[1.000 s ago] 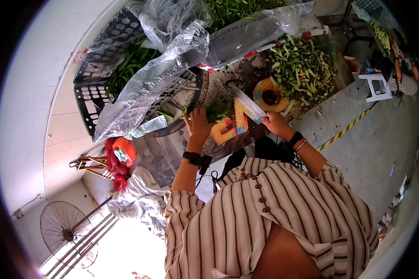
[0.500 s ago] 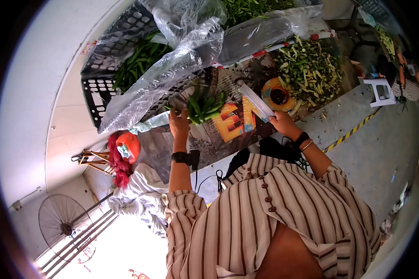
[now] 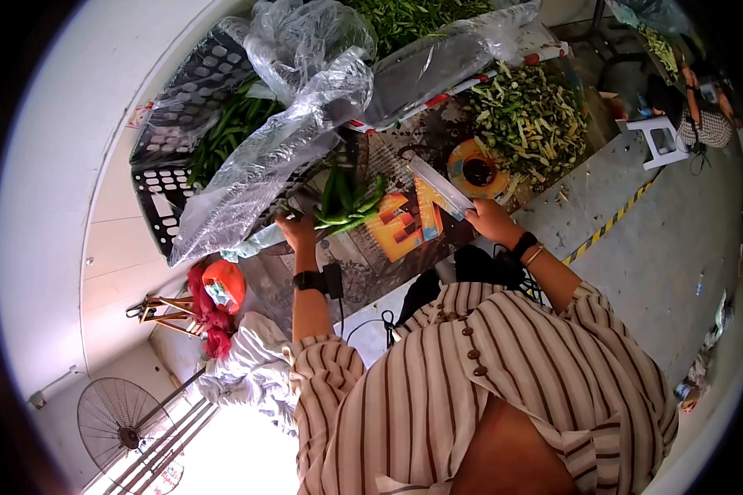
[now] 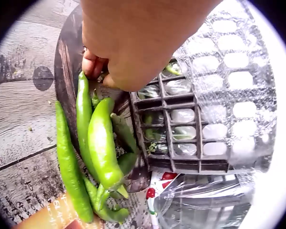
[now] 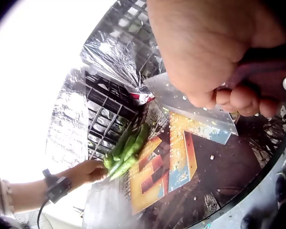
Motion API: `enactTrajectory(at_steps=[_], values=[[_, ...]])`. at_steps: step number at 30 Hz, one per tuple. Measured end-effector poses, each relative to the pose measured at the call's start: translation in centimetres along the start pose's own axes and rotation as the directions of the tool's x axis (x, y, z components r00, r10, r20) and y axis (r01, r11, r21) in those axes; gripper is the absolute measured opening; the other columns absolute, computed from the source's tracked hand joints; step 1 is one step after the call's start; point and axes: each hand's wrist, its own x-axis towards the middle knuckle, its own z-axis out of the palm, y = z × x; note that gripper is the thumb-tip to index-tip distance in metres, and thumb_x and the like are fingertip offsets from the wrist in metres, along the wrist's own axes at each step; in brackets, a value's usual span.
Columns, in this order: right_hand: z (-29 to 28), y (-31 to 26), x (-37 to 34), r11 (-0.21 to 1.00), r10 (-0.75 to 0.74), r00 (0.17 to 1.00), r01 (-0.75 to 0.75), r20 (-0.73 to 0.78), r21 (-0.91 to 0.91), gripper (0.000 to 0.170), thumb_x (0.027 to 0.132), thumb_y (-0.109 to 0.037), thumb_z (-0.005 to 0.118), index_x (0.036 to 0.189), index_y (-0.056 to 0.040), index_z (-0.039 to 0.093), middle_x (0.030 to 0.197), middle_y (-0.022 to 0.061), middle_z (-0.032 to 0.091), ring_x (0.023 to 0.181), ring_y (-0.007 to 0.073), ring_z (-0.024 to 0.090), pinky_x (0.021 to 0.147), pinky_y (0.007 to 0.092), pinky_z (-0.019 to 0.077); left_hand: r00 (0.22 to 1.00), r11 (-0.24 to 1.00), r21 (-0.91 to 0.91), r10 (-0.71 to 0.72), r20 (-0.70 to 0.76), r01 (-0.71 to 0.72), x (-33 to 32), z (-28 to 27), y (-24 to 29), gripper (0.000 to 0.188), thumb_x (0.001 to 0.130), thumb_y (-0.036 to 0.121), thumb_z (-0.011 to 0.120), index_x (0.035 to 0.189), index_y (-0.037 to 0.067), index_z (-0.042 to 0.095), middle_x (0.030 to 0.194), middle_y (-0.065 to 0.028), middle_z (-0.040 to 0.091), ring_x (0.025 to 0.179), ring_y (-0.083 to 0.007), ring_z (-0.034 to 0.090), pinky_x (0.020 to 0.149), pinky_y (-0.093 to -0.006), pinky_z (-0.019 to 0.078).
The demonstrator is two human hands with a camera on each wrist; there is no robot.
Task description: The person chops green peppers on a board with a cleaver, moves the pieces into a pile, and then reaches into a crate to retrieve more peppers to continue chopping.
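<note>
My right hand (image 3: 494, 221) grips the dark riveted handle of a kitchen knife (image 5: 174, 100), its broad blade over the table's printed orange and yellow letters. Several long green chili peppers (image 4: 102, 143) lie in a loose bunch on the table, left of the knife. At the bunch's left end is my left hand (image 3: 297, 233), fingers bent down right at one pepper's tip. In the left wrist view the hand's back covers most of its fingers, and I cannot tell whether they pinch a pepper.
A black plastic crate (image 3: 161, 198) draped with clear plastic (image 3: 248, 181) holds more green peppers at the back left. Chopped peppers (image 3: 537, 124) are heaped at the table's right. A white stool (image 3: 659, 140) stands on the floor beyond. Another person sits at far right.
My left hand has moved left and slightly nearer the crate, uncovering the peppers that lay blurred under it one second ago. The knife stays in my right hand with little movement.
</note>
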Motion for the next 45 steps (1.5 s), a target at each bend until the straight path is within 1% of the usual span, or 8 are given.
enactTrajectory(at_steps=[4, 7, 16, 23, 28, 37, 40, 45], values=[[-0.1, -0.1, -0.2, 1.0, 0.026, 1.0, -0.026, 0.003, -0.013, 0.029, 0.083, -0.024, 0.052, 0.076, 0.0035, 0.053, 0.068, 0.0211, 0.053, 0.064, 0.0378, 0.053, 0.059, 0.0463, 0.0409, 1.0, 0.96, -0.279, 0.008, 0.01, -0.005, -0.3, -1.0, -3.9, 0.035, 0.07, 0.009, 0.063, 0.101, -0.001, 0.051, 0.091, -0.0114, 0.059, 0.076, -0.0226, 0.058, 0.068, -0.0335, 0.0463], [-0.5, -0.5, -0.1, 1.0, 0.025, 0.999, -0.025, 0.021, -0.017, 0.029, 0.082, -0.025, 0.051, 0.078, 0.0036, 0.055, 0.069, 0.0216, 0.055, 0.066, 0.0383, 0.054, 0.06, 0.0463, 0.0417, 0.964, 0.709, -0.699, 0.109, 0.243, 0.096, -3.1, -2.6, -2.7, 0.021, 0.081, 0.001, 0.054, 0.101, -0.003, 0.056, 0.085, -0.0033, 0.057, 0.073, -0.0117, 0.053, 0.065, -0.0273, 0.0461], [-0.6, -0.5, 0.0, 0.999, 0.01, 1.0, -0.009, 0.023, -0.038, 0.029, 0.081, -0.024, 0.05, 0.082, 0.0035, 0.056, 0.072, 0.0214, 0.057, 0.069, 0.0381, 0.056, 0.063, 0.0462, 0.0427, 0.826, 0.398, -0.785, 0.109, 0.554, 0.474, -6.3, -3.4, 1.0, 0.034, 0.089, -0.002, 0.042, 0.123, -0.003, 0.046, 0.109, -0.0088, 0.056, 0.097, -0.0178, 0.056, 0.085, -0.0297, 0.0479], [-1.1, -1.4, -0.2, 0.998, 0.051, 0.997, -0.049, 0.062, -0.033, 0.029, 0.082, -0.024, 0.05, 0.084, 0.0034, 0.057, 0.074, 0.0218, 0.057, 0.069, 0.0385, 0.056, 0.064, 0.0461, 0.0428, 0.8, 0.405, -0.773, 0.147, 0.582, 0.488, -6.5, -3.1, 2.2, 0.034, 0.087, -0.002, 0.047, 0.122, -0.003, 0.048, 0.109, -0.006, 0.056, 0.096, -0.016, 0.056, 0.085, -0.0284, 0.0468], [-0.7, -0.8, -0.1, 1.0, 0.002, 1.0, -0.002, 0.007, -0.026, 0.028, 0.083, -0.023, 0.05, 0.081, 0.0047, 0.054, 0.068, 0.021, 0.054, 0.064, 0.0362, 0.053, 0.059, 0.0446, 0.0404, 0.905, 0.675, -0.691, 0.079, 0.417, 0.26, -4.0, -3.0, 0.8, 0.021, 0.083, 0.003, 0.056, 0.103, -0.001, 0.058, 0.084, -0.0007, 0.059, 0.067, -0.0074, 0.053, 0.059, -0.0196, 0.0418], [-0.6, -0.8, -0.1, 1.0, -0.024, 1.0, 0.024, 0.005, 0.009, 0.028, 0.085, -0.021, 0.05, 0.077, 0.0063, 0.052, 0.061, 0.0188, 0.05, 0.055, 0.0314, 0.051, 0.054, 0.0418, 0.0377, 0.977, 0.969, -0.193, 0.179, 0.113, -0.155, 0.4, -1.5, -1.0, 0.034, 0.074, 0.005, 0.062, 0.106, -0.003, 0.057, 0.089, -0.0119, 0.062, 0.075, -0.0228, 0.059, 0.067, -0.0333, 0.0466], [-0.4, -0.5, -0.1, 1.0, -0.021, 1.0, 0.021, -0.003, 0.009, 0.029, 0.085, -0.021, 0.05, 0.077, 0.0062, 0.053, 0.062, 0.0189, 0.051, 0.056, 0.0316, 0.051, 0.054, 0.0418, 0.0383, 0.899, 0.894, 0.11, 0.438, 0.002, -0.435, -0.9, -1.6, 2.1, 0.036, 0.07, 0.005, 0.063, 0.106, 0.0, 0.058, 0.099, -0.0172, 0.058, 0.087, -0.032, 0.056, 0.077, -0.0389, 0.045], [-0.1, -0.2, -0.1, 0.999, -0.049, 0.998, 0.05, -0.036, 0.011, 0.029, 0.084, -0.021, 0.051, 0.078, 0.0063, 0.054, 0.064, 0.0201, 0.053, 0.058, 0.0333, 0.054, 0.056, 0.042, 0.0401, 0.615, 0.661, 0.016, 0.688, 0.385, -0.75, -5.6, -1.1, 6.7, 0.05, 0.066, -0.001, 0.057, 0.115, 0.007, 0.055, 0.113, -0.0115, 0.053, 0.107, -0.0326, 0.046, 0.093, -0.0419, 0.0366]])
